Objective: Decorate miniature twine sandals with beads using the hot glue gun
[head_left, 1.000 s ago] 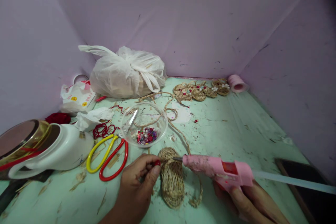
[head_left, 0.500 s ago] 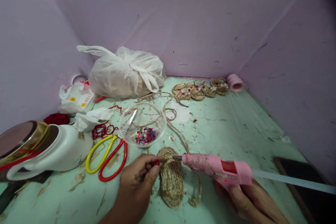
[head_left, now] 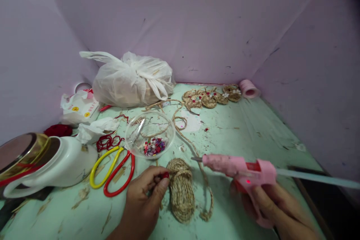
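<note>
My left hand (head_left: 146,198) pinches a small red bead (head_left: 165,175) between thumb and forefinger. Just right of it, a small woven straw slipper (head_left: 182,195) lies on the table, its band across the upper part. My right hand (head_left: 270,202) is wrapped round the handle of a pink hot glue gun (head_left: 239,167) with a glue stick (head_left: 317,179) out of its back. The gun's red light is on. Its nozzle points left, apart from the slipper and above a braided straw cord (head_left: 194,148). Beyond my left hand stands a clear plastic bowl (head_left: 172,135) with colourful beads (head_left: 154,146) in it.
Scissors (head_left: 105,165) with one yellow and one red handle lie left of the bowl. Farther left are a white jug (head_left: 73,161) and red yarn (head_left: 108,142). At the back sit a tied plastic bag (head_left: 132,82), several decorated straw pieces (head_left: 209,99) and a pink spool (head_left: 249,89).
The glue gun has moved right, its nozzle leaving the slipper's band. My left hand stays beside the slipper with the bead. The view has shifted slightly.
</note>
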A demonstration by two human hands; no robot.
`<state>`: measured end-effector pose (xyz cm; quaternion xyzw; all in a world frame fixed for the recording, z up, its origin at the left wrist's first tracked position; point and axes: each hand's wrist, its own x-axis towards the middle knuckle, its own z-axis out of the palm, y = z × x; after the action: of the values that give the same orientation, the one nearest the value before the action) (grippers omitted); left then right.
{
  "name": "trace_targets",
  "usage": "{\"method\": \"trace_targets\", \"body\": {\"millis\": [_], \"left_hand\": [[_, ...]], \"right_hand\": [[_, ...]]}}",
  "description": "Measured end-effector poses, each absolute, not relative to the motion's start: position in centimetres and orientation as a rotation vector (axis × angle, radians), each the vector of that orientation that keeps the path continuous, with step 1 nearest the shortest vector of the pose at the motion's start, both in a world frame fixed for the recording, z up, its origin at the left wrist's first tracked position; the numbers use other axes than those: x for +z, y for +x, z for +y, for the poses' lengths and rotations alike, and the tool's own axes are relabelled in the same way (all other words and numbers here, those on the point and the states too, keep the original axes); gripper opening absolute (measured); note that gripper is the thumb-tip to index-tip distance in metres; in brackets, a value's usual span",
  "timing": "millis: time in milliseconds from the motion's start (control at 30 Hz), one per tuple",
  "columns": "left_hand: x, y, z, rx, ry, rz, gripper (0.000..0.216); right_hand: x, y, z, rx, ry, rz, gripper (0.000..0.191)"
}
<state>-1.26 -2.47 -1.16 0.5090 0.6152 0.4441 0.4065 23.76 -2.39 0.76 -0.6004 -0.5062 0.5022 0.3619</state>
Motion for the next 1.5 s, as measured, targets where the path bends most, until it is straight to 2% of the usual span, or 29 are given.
{"method": "trace_targets", "body": {"millis": [100,200,367,433,500,567,600,667,833,933,1233,1500], "left_hand": [[-1.0,-0.9,-2.6,1.166,1.218,1.581,0.014],[-0.8,-0.7,-2.7,1.203,1.188,1.586,0.014],[-0.7,-0.6,-2.7,1.201,1.205,1.611,0.014],[-0.6,-0.6,-2.7,1.221,1.24,1.625,0.012],[-0.4,-0.7,-2.6,1.235,1.275,1.621,0.011],[-0.2,-1.0,-2.5,1.221,1.291,1.567,0.011],[-0.1,-1.1,-2.5,1.205,1.285,1.521,0.011],[0.2,-1.4,-2.6,1.163,1.214,1.405,0.012],[0.7,-1.6,-3.2,1.052,0.811,1.107,0.027],[0.8,-1.3,-3.4,1.055,0.751,1.027,0.03],[0.0,-1.0,-3.4,1.0,0.832,1.065,0.037],[0.9,-0.5,-3.7,1.007,1.129,1.241,0.035]], "right_hand": [[1.3,23.8,-1.1,1.413,-1.508,-1.062,0.034],[1.7,23.8,0.3,1.44,-1.543,-0.788,0.031],[2.0,25.2,2.2,1.443,-1.55,-0.999,0.031],[2.2,25.8,2.0,1.241,-1.737,-1.206,0.038],[2.5,25.9,1.2,0.812,-1.874,-1.422,0.042],[3.0,25.1,0.2,0.472,-1.786,-1.573,0.035],[3.4,24.4,-0.2,0.443,-1.675,-1.617,0.026],[4.2,22.3,-0.8,0.565,-1.43,-1.713,0.016],[5.5,16.5,-0.3,1.124,-0.98,-1.808,0.021],[5.5,14.8,0.1,1.265,-0.929,-1.796,0.023],[4.4,14.5,0.2,1.299,-0.913,-1.787,0.018],[3.9,14.5,0.1,1.088,-0.893,-1.962,0.021]]}}
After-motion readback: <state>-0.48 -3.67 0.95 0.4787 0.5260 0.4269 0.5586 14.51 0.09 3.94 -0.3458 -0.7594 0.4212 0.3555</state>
